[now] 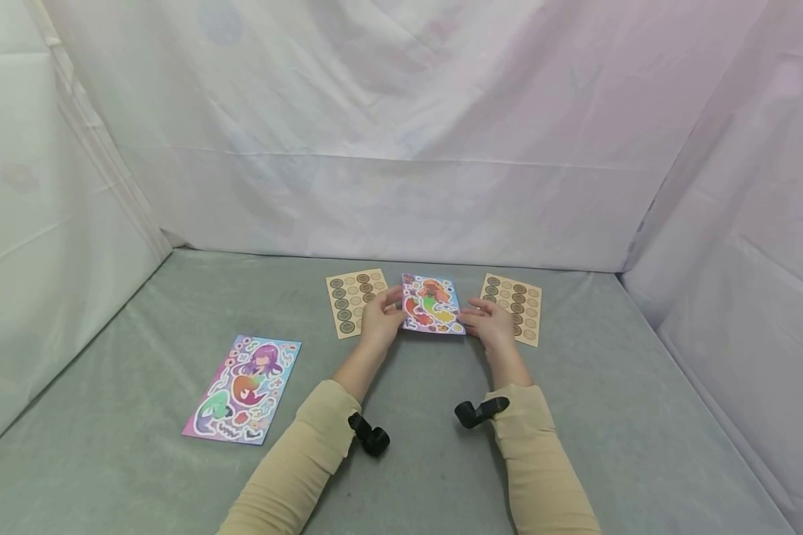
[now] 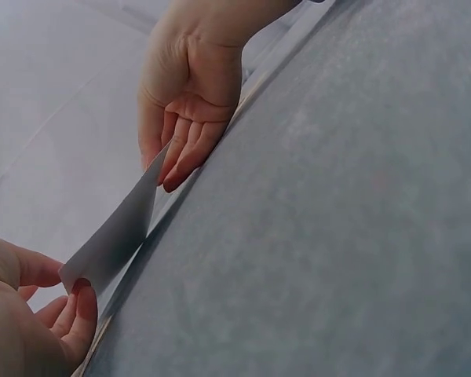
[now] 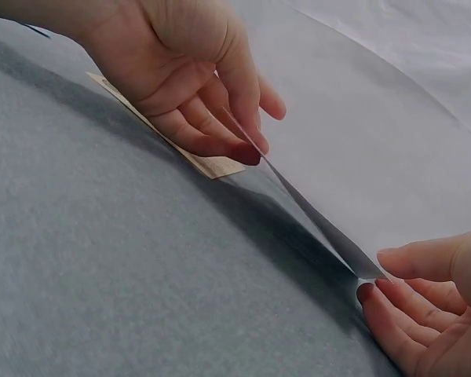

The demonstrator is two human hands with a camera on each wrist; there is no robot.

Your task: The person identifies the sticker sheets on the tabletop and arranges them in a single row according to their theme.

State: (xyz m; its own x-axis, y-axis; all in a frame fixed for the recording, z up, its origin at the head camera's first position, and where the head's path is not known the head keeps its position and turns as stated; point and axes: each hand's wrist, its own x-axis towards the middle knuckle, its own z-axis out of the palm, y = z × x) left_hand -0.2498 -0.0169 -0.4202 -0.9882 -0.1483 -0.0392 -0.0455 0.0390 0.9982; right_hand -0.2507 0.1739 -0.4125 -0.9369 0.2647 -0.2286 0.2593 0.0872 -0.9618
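A small sticker sheet (image 1: 433, 305) with a red-haired mermaid is held up above the far part of the table, its printed face showing in the head view. My left hand (image 1: 380, 321) pinches its left edge between thumb and fingers. At the opposite edge, my right hand (image 1: 494, 325) pinches the lower right corner. Both wrist views show the sheet's plain back (image 2: 114, 232), tilted and lifted off the cloth. Beige sheets of round stickers lie flat behind the hands: the left one (image 1: 343, 301) and the right one (image 1: 527, 308), each partly covered by a hand.
A larger mermaid sticker sheet (image 1: 246, 390), purple-haired, lies on the left of the grey-green table cloth (image 1: 428, 461). White curtains (image 1: 401, 200) close off the back and both sides. Black wrist cameras (image 1: 371, 438) sit on the beige sleeves.
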